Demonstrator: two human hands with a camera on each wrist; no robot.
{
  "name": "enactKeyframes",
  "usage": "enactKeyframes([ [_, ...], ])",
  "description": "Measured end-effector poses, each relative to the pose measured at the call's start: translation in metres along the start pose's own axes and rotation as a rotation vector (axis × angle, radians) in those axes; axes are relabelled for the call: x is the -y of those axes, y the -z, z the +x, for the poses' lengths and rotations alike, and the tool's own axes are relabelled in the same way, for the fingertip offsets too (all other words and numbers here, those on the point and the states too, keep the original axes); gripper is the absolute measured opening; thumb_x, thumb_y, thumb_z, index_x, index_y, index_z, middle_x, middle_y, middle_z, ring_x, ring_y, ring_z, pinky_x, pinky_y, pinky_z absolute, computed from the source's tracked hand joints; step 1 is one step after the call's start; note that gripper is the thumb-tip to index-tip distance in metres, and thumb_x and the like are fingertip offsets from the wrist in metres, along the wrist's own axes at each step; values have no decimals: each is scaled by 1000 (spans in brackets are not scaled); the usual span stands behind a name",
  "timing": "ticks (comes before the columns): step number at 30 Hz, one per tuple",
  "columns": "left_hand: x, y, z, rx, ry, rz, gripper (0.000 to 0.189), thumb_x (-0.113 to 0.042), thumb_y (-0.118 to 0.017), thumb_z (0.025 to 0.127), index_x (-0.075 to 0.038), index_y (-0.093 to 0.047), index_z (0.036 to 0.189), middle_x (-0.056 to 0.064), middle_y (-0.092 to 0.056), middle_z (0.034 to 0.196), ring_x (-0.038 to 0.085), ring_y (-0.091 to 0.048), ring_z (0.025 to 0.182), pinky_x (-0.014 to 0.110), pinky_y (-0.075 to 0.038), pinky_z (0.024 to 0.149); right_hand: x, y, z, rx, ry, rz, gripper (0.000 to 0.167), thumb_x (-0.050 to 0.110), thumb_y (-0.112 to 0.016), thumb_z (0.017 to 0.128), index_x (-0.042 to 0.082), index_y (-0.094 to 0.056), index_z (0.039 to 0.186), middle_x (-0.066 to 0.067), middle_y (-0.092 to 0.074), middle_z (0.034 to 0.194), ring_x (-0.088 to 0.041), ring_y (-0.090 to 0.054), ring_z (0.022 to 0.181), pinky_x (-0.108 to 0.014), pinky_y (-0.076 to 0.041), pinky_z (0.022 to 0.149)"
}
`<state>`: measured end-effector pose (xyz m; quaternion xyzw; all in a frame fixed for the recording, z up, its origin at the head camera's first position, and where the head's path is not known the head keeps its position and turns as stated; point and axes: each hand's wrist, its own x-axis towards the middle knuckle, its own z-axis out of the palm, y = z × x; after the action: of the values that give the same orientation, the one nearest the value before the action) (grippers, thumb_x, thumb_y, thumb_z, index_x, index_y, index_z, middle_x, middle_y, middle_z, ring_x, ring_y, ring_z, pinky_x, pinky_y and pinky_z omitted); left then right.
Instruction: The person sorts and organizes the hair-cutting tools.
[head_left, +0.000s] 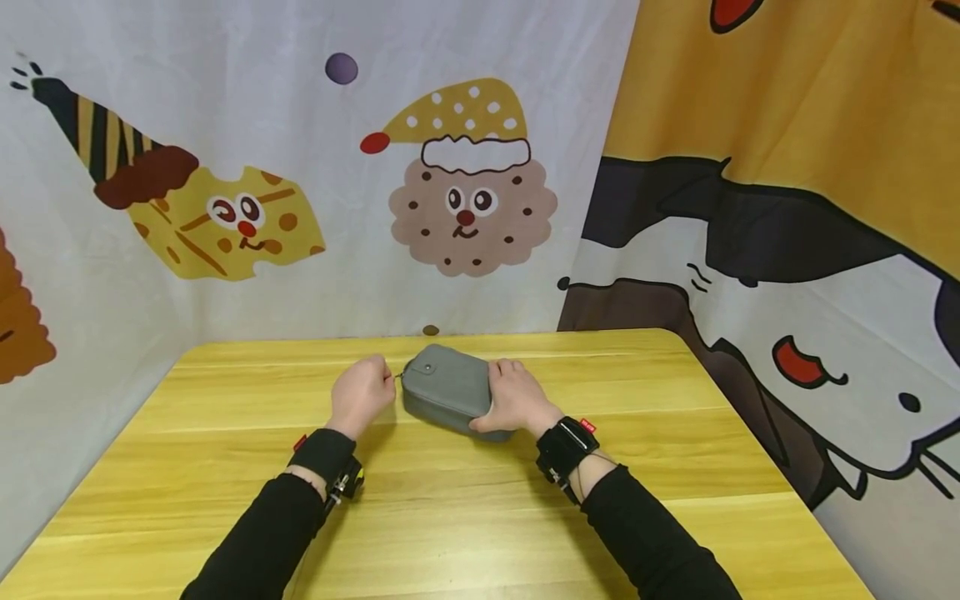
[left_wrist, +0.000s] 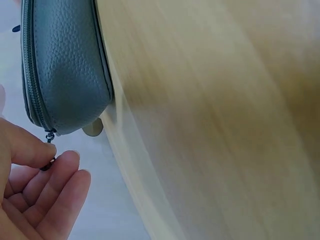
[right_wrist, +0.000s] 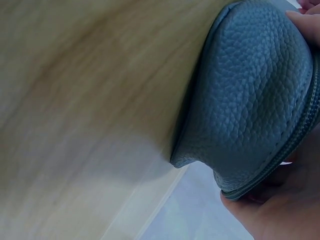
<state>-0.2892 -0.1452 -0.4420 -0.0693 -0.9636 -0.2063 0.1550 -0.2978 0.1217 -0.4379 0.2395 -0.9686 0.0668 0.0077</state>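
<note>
A grey-green zippered pouch (head_left: pixel 448 385) of pebbled leather lies near the far side of the table. With thumb and fingertips my left hand (head_left: pixel 363 395) pinches the zipper pull (left_wrist: pixel 48 164) at the pouch's left end. The zipper (left_wrist: pixel 31 75) runs along the upper edge, and its teeth look closed in the left wrist view. My right hand (head_left: pixel 517 398) grips the pouch's right end, thumb on the near side and fingers over the far side. In the right wrist view that end of the pouch (right_wrist: pixel 250 95) is dented inward near the thumb.
The wooden table (head_left: pixel 442 525) spreads out in front of me, its far edge just beyond the pouch. A curtain (head_left: pixel 285 100) with cartoon figures hangs behind the table and along the sides. Black bands with devices sit on both wrists.
</note>
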Motion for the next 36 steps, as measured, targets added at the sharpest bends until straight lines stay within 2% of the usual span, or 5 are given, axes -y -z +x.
enactKeyframes([
  [6,0,-2,6,13,-9,4,22,-3,-63,88,-9,-51,71,3,-47,61,18,-40,55,29,-29,50,-1,0,0,-1,4,-4,113,62,-78,71,-9,-35,148,-24,-45,142,-37,-44,129,-44,-39,110],
  [13,-1,-3,15,15,-10,26,13,-5,-66,88,-8,-59,77,4,-59,70,20,-54,59,33,-44,52,-2,-1,0,2,-2,9,113,62,-79,71,-8,-35,148,-23,-44,143,-37,-43,131,-44,-39,110],
  [21,-2,-4,18,35,7,32,11,-5,-66,87,-7,-61,78,5,-61,71,21,-57,61,35,-48,52,-4,-3,1,5,8,5,113,62,-78,72,-8,-34,149,-23,-43,144,-38,-42,132,-45,-38,111],
  [28,1,-2,11,53,-9,2,11,-6,-68,87,-9,-61,78,3,-61,72,21,-58,63,36,-49,54,-12,0,-3,16,61,20,111,60,-79,72,-5,-34,150,-22,-42,146,-37,-40,134,-44,-38,111],
  [36,-2,6,-11,44,-71,-44,12,-4,-69,86,-9,-61,78,2,-61,72,18,-57,61,35,-50,56,-30,4,-1,53,169,55,111,56,-80,71,-5,-32,151,-22,-39,149,-37,-37,136,-45,-38,111],
])
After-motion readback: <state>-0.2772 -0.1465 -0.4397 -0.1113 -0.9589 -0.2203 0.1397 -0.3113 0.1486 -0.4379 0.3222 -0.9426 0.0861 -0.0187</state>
